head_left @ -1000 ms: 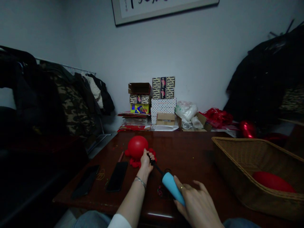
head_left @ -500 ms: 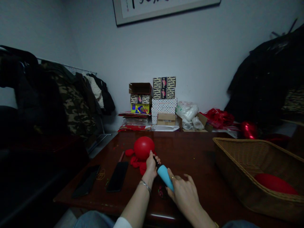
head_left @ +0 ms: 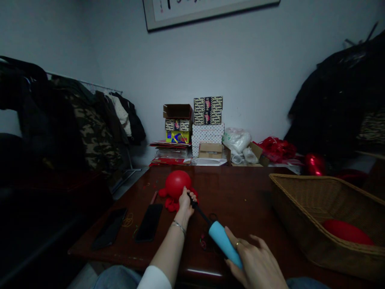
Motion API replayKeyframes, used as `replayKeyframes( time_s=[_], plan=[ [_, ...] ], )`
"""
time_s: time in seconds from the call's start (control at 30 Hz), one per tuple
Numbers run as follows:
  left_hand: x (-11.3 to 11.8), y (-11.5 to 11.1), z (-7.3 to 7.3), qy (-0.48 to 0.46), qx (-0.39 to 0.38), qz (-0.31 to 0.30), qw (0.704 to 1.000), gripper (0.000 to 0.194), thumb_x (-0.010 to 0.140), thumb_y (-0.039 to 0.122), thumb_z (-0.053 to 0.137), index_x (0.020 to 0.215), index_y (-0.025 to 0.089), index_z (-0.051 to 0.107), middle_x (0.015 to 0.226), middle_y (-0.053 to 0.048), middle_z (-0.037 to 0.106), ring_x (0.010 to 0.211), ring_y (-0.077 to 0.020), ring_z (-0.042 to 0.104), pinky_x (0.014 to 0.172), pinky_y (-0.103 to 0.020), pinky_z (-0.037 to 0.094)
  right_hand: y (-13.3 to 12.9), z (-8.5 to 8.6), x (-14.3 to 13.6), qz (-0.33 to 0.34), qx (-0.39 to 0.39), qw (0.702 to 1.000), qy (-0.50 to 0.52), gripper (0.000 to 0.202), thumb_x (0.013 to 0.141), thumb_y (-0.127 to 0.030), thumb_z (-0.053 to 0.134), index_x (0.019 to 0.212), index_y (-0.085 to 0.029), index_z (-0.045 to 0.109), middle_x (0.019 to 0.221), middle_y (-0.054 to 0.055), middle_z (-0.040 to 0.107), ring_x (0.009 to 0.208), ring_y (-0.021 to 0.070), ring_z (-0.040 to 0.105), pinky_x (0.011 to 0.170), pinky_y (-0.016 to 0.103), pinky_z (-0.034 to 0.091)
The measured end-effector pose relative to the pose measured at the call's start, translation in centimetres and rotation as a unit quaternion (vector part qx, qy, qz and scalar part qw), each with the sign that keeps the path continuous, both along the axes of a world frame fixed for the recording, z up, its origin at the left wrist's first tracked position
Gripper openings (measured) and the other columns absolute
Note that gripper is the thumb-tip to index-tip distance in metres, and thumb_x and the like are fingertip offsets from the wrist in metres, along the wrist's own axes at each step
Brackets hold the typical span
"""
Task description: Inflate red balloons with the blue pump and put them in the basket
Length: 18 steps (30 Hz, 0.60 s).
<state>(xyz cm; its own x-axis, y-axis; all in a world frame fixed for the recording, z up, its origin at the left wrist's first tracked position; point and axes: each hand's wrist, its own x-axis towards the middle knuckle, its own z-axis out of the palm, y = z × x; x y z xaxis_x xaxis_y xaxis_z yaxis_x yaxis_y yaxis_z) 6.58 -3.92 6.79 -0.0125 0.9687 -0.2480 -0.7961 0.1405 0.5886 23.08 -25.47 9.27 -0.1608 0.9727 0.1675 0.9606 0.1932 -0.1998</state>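
Note:
A blue hand pump (head_left: 223,240) with a black end slants across the front of the table. My right hand (head_left: 255,257) is wrapped round its blue barrel, low at the right. My left hand (head_left: 186,200) is closed round the black nozzle end, where a partly inflated red balloon (head_left: 178,183) meets it; the balloon's neck is hidden by the fingers. A black rod shows between the barrel and my left hand. Just behind and left of that hand, limp red balloons (head_left: 172,204) lie in a pile on the table.
Two dark phones (head_left: 149,222) and yellow rubber bands (head_left: 128,220) lie on the left of the brown table (head_left: 237,192). A wicker basket (head_left: 303,200) with a red balloon (head_left: 349,231) inside stands at the right. Stacked boxes (head_left: 208,134) and plastic bags (head_left: 237,140) line the back.
My right hand has drawn the blue barrel back toward me and to the right, baring the black rod. My left hand and the balloon have shifted slightly left and away.

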Motion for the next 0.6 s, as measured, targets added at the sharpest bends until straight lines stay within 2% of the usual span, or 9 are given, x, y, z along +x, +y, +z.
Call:
replayKeyframes(
  time_s=[0.13,0.3,0.47,0.6],
  plan=[
    [-0.4,0.1,0.9,-0.028,0.009,0.003,1.000,0.032,0.089,0.040,0.047,0.068,0.018,0.038,0.050,0.008,0.029,0.035,-0.0040,0.029,0.033,-0.014,0.022,-0.8,0.0,0.9,0.017,0.014,1.000,0.021,0.051,0.076,-0.025,0.051,0.127,-0.026,0.051,0.104,0.006,0.069,0.091,0.0231,0.065,0.096,0.045,0.033],
    [-0.3,-0.3,1.4,-0.057,0.011,-0.012,0.998,0.032,0.091,0.039,0.044,0.067,0.018,0.037,0.050,0.007,0.029,0.036,-0.0040,0.029,0.033,-0.013,0.022,-0.5,1.0,0.2,-0.005,0.017,1.000,0.009,0.054,0.076,-0.024,0.052,0.130,-0.025,0.049,0.098,0.006,0.070,0.087,0.0229,0.065,0.096,0.045,0.032],
    [0.2,-0.9,0.7,-0.037,0.011,-0.012,0.999,0.033,0.092,0.037,0.041,0.066,0.018,0.038,0.049,0.007,0.031,0.036,-0.0041,0.029,0.034,-0.014,0.023,1.0,1.9,-1.4,-0.024,0.004,1.000,-0.009,0.056,0.077,-0.024,0.053,0.133,-0.022,0.046,0.096,0.008,0.070,0.087,0.0231,0.064,0.095,0.044,0.031],
    [1.2,-1.5,-0.4,-0.015,0.014,-0.015,1.000,0.033,0.091,0.040,0.043,0.067,0.018,0.039,0.049,0.007,0.032,0.036,-0.0045,0.030,0.035,-0.016,0.025,2.7,1.5,-2.7,-0.031,0.016,0.999,-0.018,0.057,0.078,-0.025,0.053,0.134,-0.018,0.044,0.093,0.010,0.070,0.085,0.0232,0.065,0.094,0.043,0.030]
  ],
)
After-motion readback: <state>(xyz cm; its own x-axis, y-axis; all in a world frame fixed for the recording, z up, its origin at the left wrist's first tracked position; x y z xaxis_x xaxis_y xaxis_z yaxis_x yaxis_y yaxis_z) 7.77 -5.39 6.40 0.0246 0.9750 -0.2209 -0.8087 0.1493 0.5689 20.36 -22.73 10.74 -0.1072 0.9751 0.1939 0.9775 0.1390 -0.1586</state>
